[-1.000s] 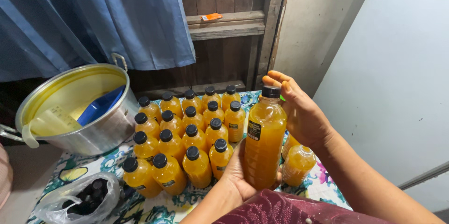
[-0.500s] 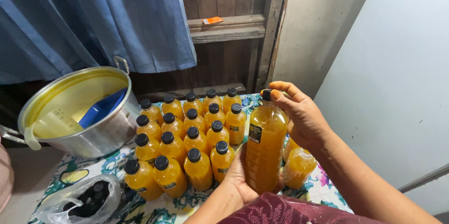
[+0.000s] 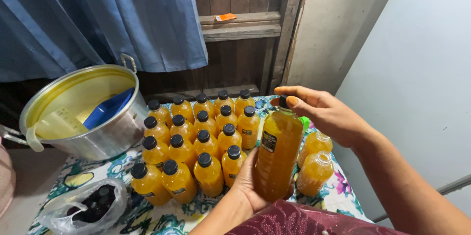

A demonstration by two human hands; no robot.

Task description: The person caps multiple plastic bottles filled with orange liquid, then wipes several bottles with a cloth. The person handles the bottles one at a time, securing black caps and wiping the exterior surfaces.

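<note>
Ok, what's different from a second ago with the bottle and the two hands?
The right hand, which was open beside the large orange bottle near its neck, has come over the top, and its fingers now close around the black cap. The left hand still cups the bottle low down. The capped small bottles, the metal pot and the bag of caps have not shifted.

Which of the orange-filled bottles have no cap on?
The two uncapped bottles right of the big held bottle; their mouths are open, while every other bottle wears a black cap.

glossy clear plastic bottle (image 3: 277, 159), shiny metal pot (image 3: 93, 117), rough wood wall (image 3: 235, 34), matt blue cloth curtain (image 3: 98, 14).
</note>
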